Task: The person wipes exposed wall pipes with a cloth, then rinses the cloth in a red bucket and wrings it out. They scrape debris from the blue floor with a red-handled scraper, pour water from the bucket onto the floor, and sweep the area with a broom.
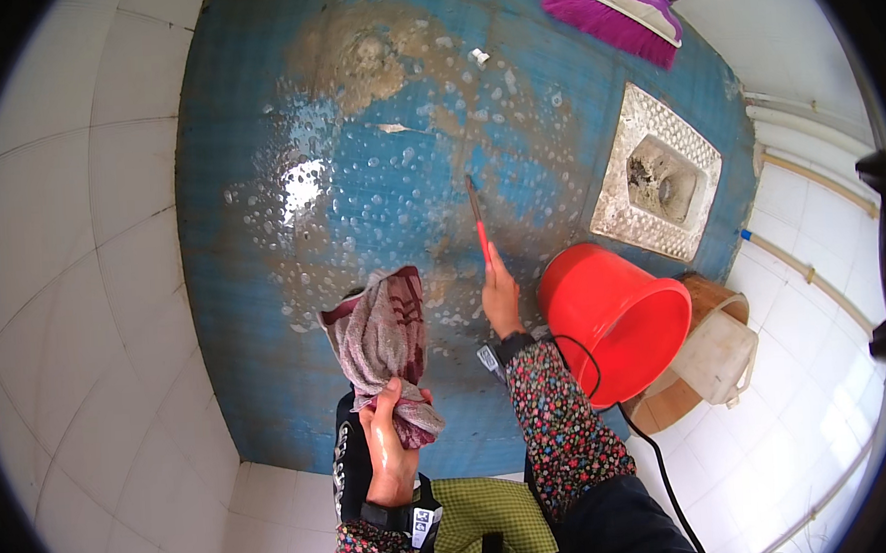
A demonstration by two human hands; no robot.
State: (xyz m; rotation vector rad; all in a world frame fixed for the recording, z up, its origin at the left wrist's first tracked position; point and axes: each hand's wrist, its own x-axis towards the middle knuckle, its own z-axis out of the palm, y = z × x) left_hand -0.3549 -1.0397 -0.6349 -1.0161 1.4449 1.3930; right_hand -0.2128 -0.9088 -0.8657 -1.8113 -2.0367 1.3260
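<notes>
Your left hand (pixel 387 455) grips a bunched grey-and-maroon towel (pixel 374 340) toward the wet blue floor's (pixel 269 406) near edge; your right hand (pixel 501 298) clasps a slim red-handled tool (pixel 482 236), tip toward the far edge, near the red bucket (pixel 584 289).

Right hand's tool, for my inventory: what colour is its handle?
The handle is red, best seen in the head view.

The cloth (pixel 377 325) you hold looks soft, matt and nubbly; your slim tool (pixel 480 226) pairs smooth red plastic with dull, metal-looking material. Your bucket (pixel 596 286) is smooth, glossy plastic. The blue floor (pixel 227 318) shines wet around rough, matt patches; the wall tiles (pixel 133 193) look smooth and glossy.
</notes>
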